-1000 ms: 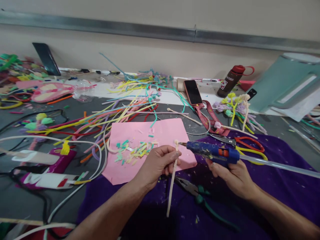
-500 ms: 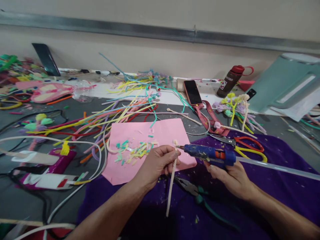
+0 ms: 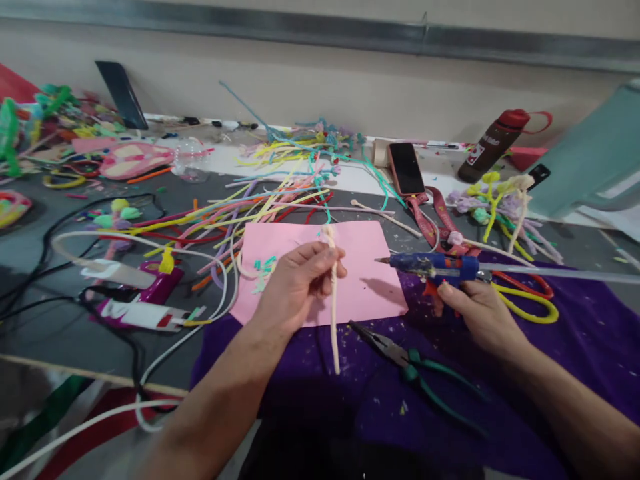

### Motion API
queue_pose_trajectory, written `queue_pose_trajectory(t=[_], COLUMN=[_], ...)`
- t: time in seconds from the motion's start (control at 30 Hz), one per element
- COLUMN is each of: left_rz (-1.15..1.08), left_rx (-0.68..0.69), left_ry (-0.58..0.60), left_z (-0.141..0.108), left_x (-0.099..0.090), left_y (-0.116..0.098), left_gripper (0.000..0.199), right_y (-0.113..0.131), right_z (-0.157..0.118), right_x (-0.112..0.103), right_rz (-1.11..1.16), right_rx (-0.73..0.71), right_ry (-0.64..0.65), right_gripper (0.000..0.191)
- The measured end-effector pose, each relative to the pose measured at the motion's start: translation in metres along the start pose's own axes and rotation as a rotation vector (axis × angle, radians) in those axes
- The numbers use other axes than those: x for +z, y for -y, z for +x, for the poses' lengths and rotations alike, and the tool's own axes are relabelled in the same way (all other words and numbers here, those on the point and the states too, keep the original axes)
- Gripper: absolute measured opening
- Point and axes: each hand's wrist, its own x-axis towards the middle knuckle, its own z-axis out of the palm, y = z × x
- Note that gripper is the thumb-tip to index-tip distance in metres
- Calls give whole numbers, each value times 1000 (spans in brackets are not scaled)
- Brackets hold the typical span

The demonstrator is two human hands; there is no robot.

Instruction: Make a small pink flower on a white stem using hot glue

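Between its thumb and fingers my left hand (image 3: pixel 305 277) pinches a cream pipe cleaner (image 3: pixel 335 327), which hangs down with a small knobbly end on top. My right hand (image 3: pixel 485 310) grips a blue glue gun (image 3: pixel 435 265) whose nozzle points left, apart from the pipe cleaner. A long clear glue stick (image 3: pixel 560 272) sticks out of the gun's back. Beneath my left hand lies a pink sheet (image 3: pixel 370 260) with small green cut pieces (image 3: pixel 265 264) on it; my hand hides part of it. Green-handled pliers (image 3: pixel 415 363) rest on the purple cloth (image 3: pixel 370 413), below both hands.
Many coloured pipe cleaners (image 3: pixel 280 203) are heaped behind the sheet. Scissors with red and yellow handles (image 3: pixel 530 307) lie by my right hand. A phone (image 3: pixel 406 170), a dark bottle (image 3: pixel 493 150) and a teal jug (image 3: pixel 590 150) stand or lie farther back. White cables (image 3: pixel 145 233) run at left.
The glue gun has drawn away to the right from the pipe cleaner's top. My left hand has lifted the pipe cleaner a little up and left. The camera view has shifted.
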Motion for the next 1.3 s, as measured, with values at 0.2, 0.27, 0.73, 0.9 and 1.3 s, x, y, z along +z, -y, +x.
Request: queue_pose_trajectory(t=[0.2,0.27,0.73,0.9,1.3], left_rz=[-54,-40,-63,-52,-26], left_rx=[129,154,240,227,200], left_ry=[-131,-142,-96,-63,65], left_z=[1,2,-3,-4,-7], left_x=[-15,-17,-27,-25,-14], left_y=[-24,-25,-32,-31,-20], left_gripper=[12,12,12,14,18], right_y=[-1,0,25,52,48], right_z=[23,32,31,27,64], right_x=[16,23,32,62,129], right_rz=[202,258,-1069,-848,-1015], right_rx=[84,98,-404,-747,-906], right_ry=[39,72,-157,148,363], right_gripper=[29,26,33,26,19])
